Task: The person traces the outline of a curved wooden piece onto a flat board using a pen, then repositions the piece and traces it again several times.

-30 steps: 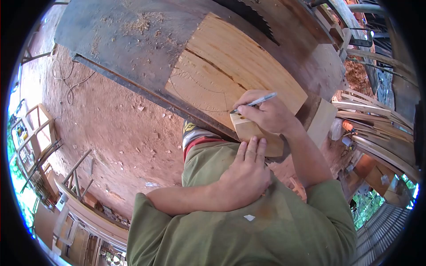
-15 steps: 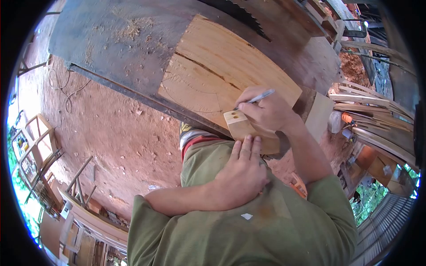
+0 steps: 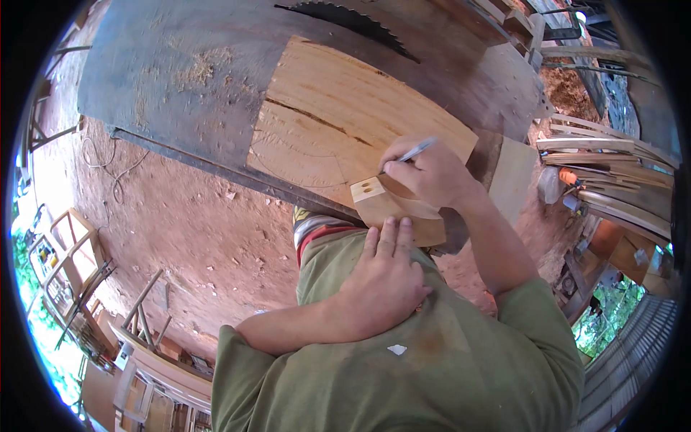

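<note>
A flat wooden board (image 3: 345, 101) with a dark crack and a drawn curved line lies on the saw table. Over its near edge rests a small curved wooden block (image 3: 392, 216) with two dark holes in its end. The extended fingers of my left hand (image 3: 381, 281) press against the block's near side. In my right hand (image 3: 428, 173) is a pen (image 3: 417, 149), its tip down by the block's far edge on the board. The fingers of that hand are closed round the pen.
The dark saw table (image 3: 173, 93) carries sawdust and a large toothed blade (image 3: 353, 27) beyond the board. Curved wooden strips (image 3: 597, 155) are stacked at the right. A cord (image 3: 115, 169) lies on the dirt floor at the left, near wooden frames (image 3: 65, 237).
The whole view has shifted slightly. My right hand with the pen has moved a little along the block's far edge; my left hand stays on the block.
</note>
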A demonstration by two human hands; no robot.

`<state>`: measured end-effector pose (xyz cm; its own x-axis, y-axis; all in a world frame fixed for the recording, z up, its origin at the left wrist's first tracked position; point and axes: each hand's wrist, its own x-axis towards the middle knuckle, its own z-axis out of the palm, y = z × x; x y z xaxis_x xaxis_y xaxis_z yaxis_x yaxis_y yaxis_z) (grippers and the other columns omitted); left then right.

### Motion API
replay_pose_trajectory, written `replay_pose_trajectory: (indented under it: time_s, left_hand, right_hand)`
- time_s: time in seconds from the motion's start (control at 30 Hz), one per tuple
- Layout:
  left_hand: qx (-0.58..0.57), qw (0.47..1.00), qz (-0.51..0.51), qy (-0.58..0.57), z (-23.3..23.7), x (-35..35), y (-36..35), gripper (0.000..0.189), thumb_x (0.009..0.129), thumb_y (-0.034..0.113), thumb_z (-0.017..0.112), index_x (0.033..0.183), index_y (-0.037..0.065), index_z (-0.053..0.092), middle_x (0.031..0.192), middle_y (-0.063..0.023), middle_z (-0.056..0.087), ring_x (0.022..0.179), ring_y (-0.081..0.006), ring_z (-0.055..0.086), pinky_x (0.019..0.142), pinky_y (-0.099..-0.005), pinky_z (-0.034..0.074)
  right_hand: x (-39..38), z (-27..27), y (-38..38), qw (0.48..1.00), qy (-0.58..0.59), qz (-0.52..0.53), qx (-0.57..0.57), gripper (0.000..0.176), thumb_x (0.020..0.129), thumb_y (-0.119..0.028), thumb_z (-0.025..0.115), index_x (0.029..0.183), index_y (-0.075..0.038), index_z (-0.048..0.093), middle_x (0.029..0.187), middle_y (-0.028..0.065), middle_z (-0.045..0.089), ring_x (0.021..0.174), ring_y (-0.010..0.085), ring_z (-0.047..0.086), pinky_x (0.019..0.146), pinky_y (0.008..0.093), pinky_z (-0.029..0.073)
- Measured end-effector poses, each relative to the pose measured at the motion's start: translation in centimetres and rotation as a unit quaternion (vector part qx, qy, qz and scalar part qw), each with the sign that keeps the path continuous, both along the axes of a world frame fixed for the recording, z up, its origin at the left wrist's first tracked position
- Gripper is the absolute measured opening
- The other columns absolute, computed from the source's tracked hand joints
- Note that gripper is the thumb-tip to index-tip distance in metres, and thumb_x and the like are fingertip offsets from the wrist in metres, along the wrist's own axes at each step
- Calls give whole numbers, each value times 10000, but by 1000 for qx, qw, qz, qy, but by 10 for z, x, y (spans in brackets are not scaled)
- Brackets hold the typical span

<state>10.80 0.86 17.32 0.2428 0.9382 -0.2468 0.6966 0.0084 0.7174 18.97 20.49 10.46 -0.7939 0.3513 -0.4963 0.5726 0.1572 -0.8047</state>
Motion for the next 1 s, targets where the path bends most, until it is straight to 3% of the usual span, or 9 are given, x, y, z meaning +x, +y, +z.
replay_pose_trajectory:
  time_s: [0.07, 0.13, 0.47, 0.8, 1.0]
  left_hand:
    - [-6, 1000, 2, 8, 1, 1, 1, 564, 887, 475, 763, 874, -88, 737, 1454, -474, 490, 1388, -602, 499, 1135, -663, 438]
    - [-4, 1000, -7, 13, 1, 1, 2, 572, 884, 481, 765, 877, -90, 740, 1457, -469, 493, 1387, -599, 501, 1137, -670, 430]
    - [-9, 997, -36, 68, 4, 5, 8, 610, 876, 503, 781, 865, -105, 734, 1433, -465, 519, 1355, -614, 516, 1127, -681, 416]
    - [-9, 997, -36, 65, 5, 7, 9, 598, 873, 488, 792, 805, -101, 719, 1418, -479, 517, 1338, -627, 520, 1120, -675, 421]
    - [-17, 997, -31, 68, 7, 9, 10, 607, 894, 494, 773, 811, -105, 723, 1422, -483, 510, 1346, -635, 506, 1127, -673, 415]
  right_hand:
    - [9, -1, 1, 1000, -12, -22, 4, 171, 964, -107, 670, 1050, 2, 769, 1021, 139, 768, 966, 263, 719, 848, 373, 547]
    - [26, -11, -5, 990, 127, -61, 20, 220, 966, -154, 667, 1078, 5, 769, 1007, 162, 779, 934, 279, 737, 840, 391, 565]
    - [55, -26, -28, 973, 212, -90, 24, 213, 978, -117, 660, 1122, 14, 747, 1023, 192, 761, 975, 363, 713, 864, 450, 554]
    - [52, -29, -27, 974, 203, -25, 93, 234, 975, -163, 670, 1146, -21, 742, 1096, 180, 747, 1048, 391, 689, 937, 489, 544]
    - [55, -10, -18, 987, 113, 59, 101, 238, 968, -187, 675, 1123, -30, 763, 1102, 184, 749, 1070, 392, 685, 963, 491, 537]
